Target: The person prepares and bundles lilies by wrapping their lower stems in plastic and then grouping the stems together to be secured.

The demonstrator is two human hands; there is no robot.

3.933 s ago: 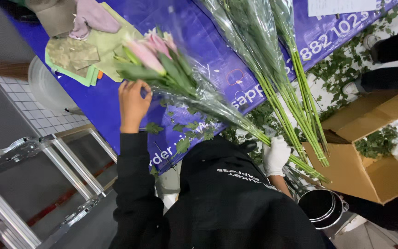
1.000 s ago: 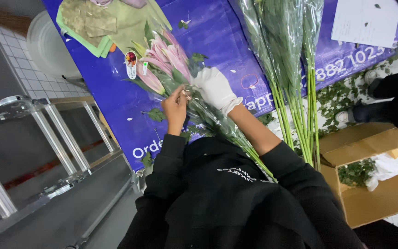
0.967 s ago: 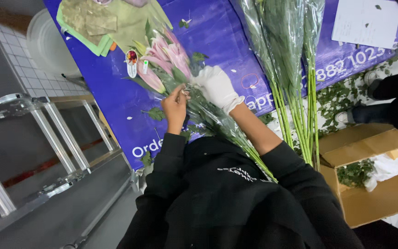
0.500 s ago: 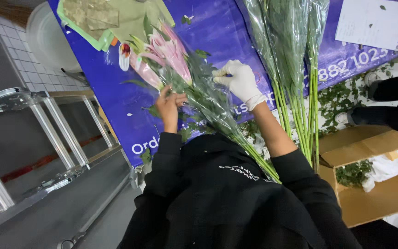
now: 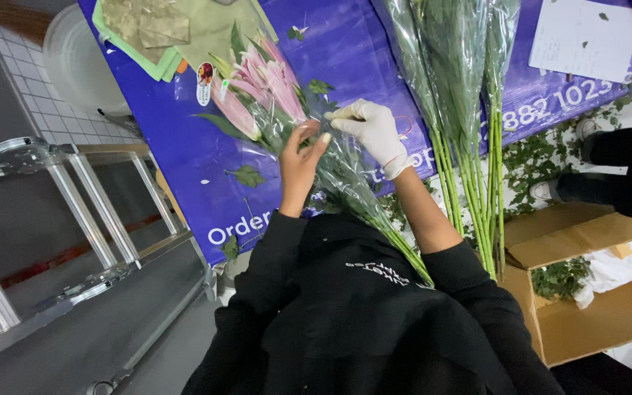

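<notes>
1. Head view: I see a bunch of pink lilies (image 5: 261, 91) wrapped in a clear, crinkly plastic sleeve (image 5: 345, 172), lying on a glossy purple-covered counter (image 5: 177, 146).
2. The bunch is long and tapered. Its closed, pointed buds aim toward the far left, and its thin green stems (image 5: 404, 252) run back to the near right, so the long axis sits on a diagonal that reaches the person's black top.
3. My left hand (image 5: 303, 157) is bare, its fingers curled and pinching the plastic sleeve just below the buds.
4. My right hand (image 5: 371, 128) wears a white glove with a smooth, rubbery look. It grasps the same sleeve just right of the left hand, with the fingertips nearly touching.
5. To the right lies a second sleeved bundle of long green stems (image 5: 469, 175), straight and slim, running near to far.
6. At the far left sit green folded cloths (image 5: 162, 33) and a round white plate (image 5: 74, 62).
7. A brown cardboard box (image 5: 601, 314) with leaf scraps stands at the near right, and metal shelving (image 5: 74, 212) at the left.
</notes>
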